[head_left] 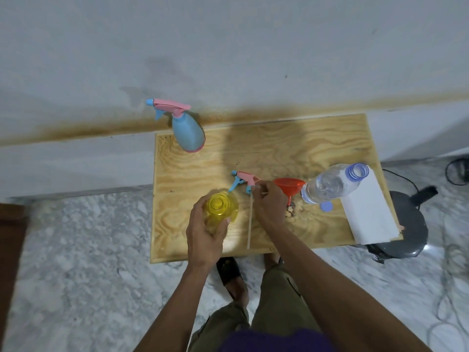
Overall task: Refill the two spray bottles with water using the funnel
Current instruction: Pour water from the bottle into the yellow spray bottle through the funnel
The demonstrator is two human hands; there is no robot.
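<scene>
Your left hand [206, 231] has its fingers curled around the side of the yellow spray bottle [222, 207], thumb on the near side, gripping it upright on the wooden table [279, 148]. The bottle's neck is uncovered, so you look straight down into it.

Your right hand [270, 203] pinches the pink and blue trigger head [242, 181] at its collar, fingers drawn together around it. The head is off the yellow bottle and sits just beyond and to the right of the bottle's mouth, nozzle pointing left. Its thin pale dip tube [250, 222] hangs down from your hand toward the near edge of the table (whether the tip touches the wood is unclear).

Just right of that hand stands the red funnel [289, 185], wide mouth up. Beside it, touching or nearly touching its rim, is a clear water bottle [332, 182], uncapped, with its blue cap [326, 206] lying on the table at its base. A white sheet of paper [368, 209] lies along the right side of the table.

The blue spray bottle [189, 134], pink trigger still on, stands at the far left corner, well apart from both hands.
</scene>
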